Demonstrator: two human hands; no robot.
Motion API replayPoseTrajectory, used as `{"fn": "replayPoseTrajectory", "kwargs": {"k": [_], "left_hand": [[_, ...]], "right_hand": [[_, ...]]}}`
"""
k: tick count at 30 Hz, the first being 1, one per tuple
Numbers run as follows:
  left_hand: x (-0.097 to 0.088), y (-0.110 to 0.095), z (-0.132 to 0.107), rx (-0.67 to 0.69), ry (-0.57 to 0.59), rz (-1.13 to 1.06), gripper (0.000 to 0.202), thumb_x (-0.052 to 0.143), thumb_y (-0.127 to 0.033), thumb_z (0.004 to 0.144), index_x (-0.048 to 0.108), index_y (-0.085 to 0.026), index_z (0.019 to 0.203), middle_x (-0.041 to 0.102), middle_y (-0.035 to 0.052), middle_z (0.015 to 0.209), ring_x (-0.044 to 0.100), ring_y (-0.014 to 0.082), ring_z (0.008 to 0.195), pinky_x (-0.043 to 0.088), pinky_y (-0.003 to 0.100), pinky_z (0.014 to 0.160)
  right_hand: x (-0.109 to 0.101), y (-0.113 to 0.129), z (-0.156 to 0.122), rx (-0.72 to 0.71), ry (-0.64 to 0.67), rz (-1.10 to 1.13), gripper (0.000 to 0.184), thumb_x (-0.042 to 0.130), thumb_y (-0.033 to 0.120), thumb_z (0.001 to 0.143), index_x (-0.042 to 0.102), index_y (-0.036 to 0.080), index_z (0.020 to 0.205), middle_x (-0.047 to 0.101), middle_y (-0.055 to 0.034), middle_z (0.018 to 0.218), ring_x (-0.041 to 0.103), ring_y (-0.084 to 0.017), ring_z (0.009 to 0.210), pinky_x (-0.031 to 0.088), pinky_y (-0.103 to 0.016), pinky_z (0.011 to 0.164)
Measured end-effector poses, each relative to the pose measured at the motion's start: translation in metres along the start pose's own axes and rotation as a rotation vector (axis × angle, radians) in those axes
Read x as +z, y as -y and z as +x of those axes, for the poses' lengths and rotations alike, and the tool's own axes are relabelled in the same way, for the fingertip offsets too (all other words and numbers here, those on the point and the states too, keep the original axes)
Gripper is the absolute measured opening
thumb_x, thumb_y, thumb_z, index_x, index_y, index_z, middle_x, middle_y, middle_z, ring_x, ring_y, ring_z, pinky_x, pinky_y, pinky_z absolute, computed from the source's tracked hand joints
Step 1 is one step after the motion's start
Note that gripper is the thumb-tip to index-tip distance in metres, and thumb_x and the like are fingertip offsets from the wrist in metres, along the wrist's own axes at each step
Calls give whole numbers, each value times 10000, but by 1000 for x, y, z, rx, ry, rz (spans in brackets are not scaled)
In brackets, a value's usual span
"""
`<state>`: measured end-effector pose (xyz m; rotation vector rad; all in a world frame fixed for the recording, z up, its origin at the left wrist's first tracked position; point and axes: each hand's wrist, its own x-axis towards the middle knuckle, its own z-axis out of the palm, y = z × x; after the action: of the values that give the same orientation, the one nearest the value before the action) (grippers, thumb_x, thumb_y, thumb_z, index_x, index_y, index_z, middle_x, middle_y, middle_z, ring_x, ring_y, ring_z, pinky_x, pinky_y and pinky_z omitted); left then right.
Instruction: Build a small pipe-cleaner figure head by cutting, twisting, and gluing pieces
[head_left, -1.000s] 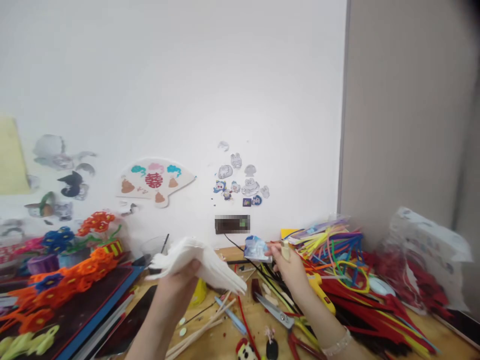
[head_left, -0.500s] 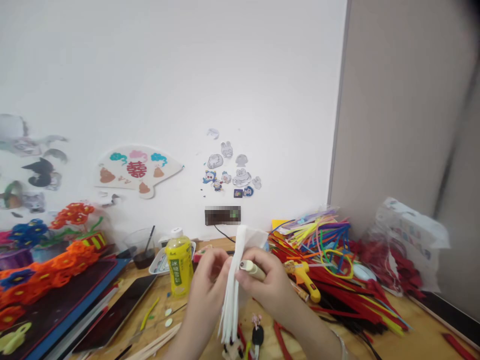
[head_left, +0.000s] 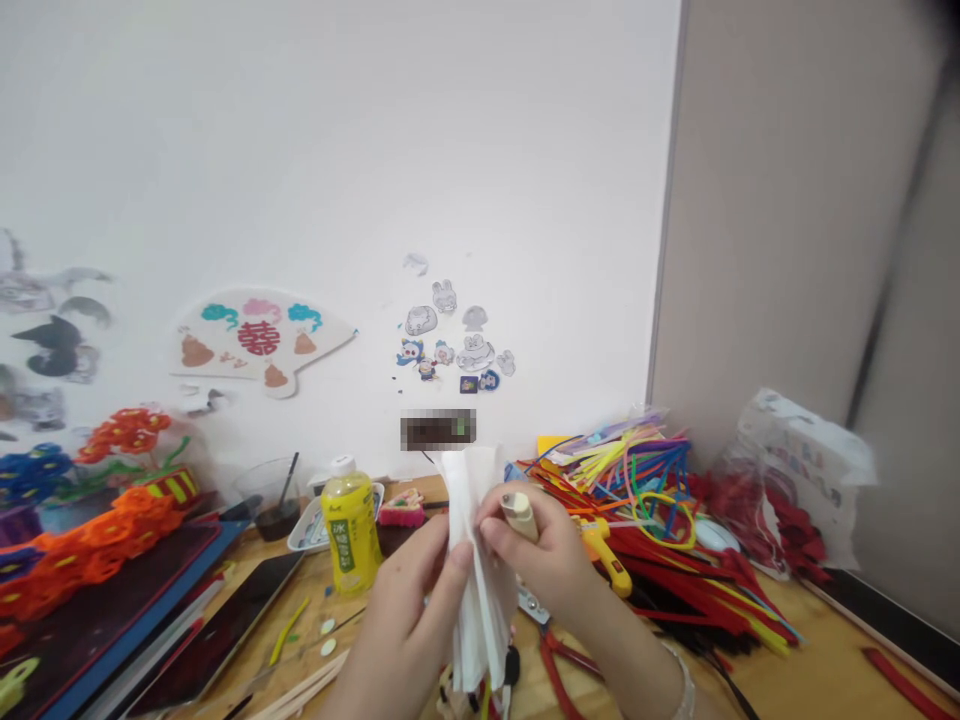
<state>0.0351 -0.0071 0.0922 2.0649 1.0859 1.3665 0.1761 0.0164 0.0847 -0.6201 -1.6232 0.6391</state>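
A white folded tissue point(head_left: 475, 600) hangs upright between my two hands, its pleats fanning out towards the bottom. My left hand point(head_left: 409, 600) grips its left edge, thumb lying across the front. On the other side, the fingertips of my right hand point(head_left: 551, 560) pinch the tissue's upper right part. Tucked in that same hand is a thick cream-coloured pen-like stick point(head_left: 521, 515), its blunt end pointing up and left. Behind and below the tissue, red-handled pliers point(head_left: 551, 650) lie on the wooden table point(head_left: 637, 680), partly hidden by my right forearm.
A yellow drink bottle point(head_left: 351, 530) stands left of my hands, near a cup of dark liquid point(head_left: 277, 515). At right lie a yellow glue gun point(head_left: 607, 555) and heaped pipe cleaners point(head_left: 675, 580). A dark tablet point(head_left: 217, 630) and orange fuzzy flowers point(head_left: 82, 550) are at left.
The tissue has turned from nearly edge-on to show more of its face, and its pleats have spread. My left thumb now lies over its front. The view has shifted slightly right.
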Motion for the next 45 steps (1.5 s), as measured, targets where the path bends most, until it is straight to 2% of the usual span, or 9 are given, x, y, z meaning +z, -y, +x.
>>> {"fn": "replayPoseTrajectory", "kwargs": {"k": [5,11,17,19,22,26,30,38,45], "left_hand": [[1,1,-1,11,4,64,251,468,-392,798,620,-192,784,590,8,614,511,163,531,413,218,479],[5,9,-4,58,-42,65,277,441,-357,831,625,-192,957,642,45,767,555,177,613,472,253,617],[18,21,-6,-41,-75,-282,386,526,-375,787,510,-202,1131,620,93,1088,563,248,1036,492,290,810],[22,25,-6,-83,-114,-350,428,553,-379,767,485,-202,1150,610,89,1123,533,248,1093,481,289,845],[26,28,-6,-169,-240,-433,508,586,-377,731,453,-206,1190,603,71,1136,526,245,1094,472,289,858],[31,26,-6,-338,-414,-558,538,619,-352,697,472,-205,1194,616,46,1087,528,238,1066,462,270,839],[32,20,-6,-448,-523,-741,578,672,-336,639,507,-200,1176,655,27,971,557,232,1003,477,242,764],[34,2,1,-594,-524,-1010,585,600,-197,668,469,-200,1238,669,76,1051,627,248,931,516,297,740],[38,1,0,-616,-470,-1029,587,591,-189,675,455,-160,1245,662,111,1072,624,275,958,525,332,753]], "right_hand": [[5,-1,-3,65,-29,29,123,563,191,708,547,202,829,552,26,684,511,-111,603,415,-196,540],[12,-2,-1,143,-310,147,523,636,230,670,437,213,1153,598,9,771,571,-140,670,459,-224,612],[11,-9,-2,136,-255,76,157,619,319,710,544,182,731,531,26,640,502,-119,591,420,-219,560],[11,-11,-3,149,-231,55,160,621,305,711,550,182,784,530,27,650,503,-119,597,420,-221,568],[11,-13,-2,145,-212,11,303,638,247,687,541,191,968,548,14,717,530,-134,643,434,-234,594],[9,-9,0,-26,-201,-187,45,565,154,714,562,189,742,536,-1,714,517,-142,688,414,-246,633],[1,-3,1,-200,-178,-169,35,564,169,729,570,200,714,533,-24,818,528,-156,767,424,-257,678],[-24,-11,10,220,-647,345,287,614,422,717,506,238,908,566,34,737,555,-136,655,454,-234,593],[-42,-5,19,203,-758,488,344,681,389,642,492,217,873,571,46,709,577,-132,654,466,-224,580]]}}
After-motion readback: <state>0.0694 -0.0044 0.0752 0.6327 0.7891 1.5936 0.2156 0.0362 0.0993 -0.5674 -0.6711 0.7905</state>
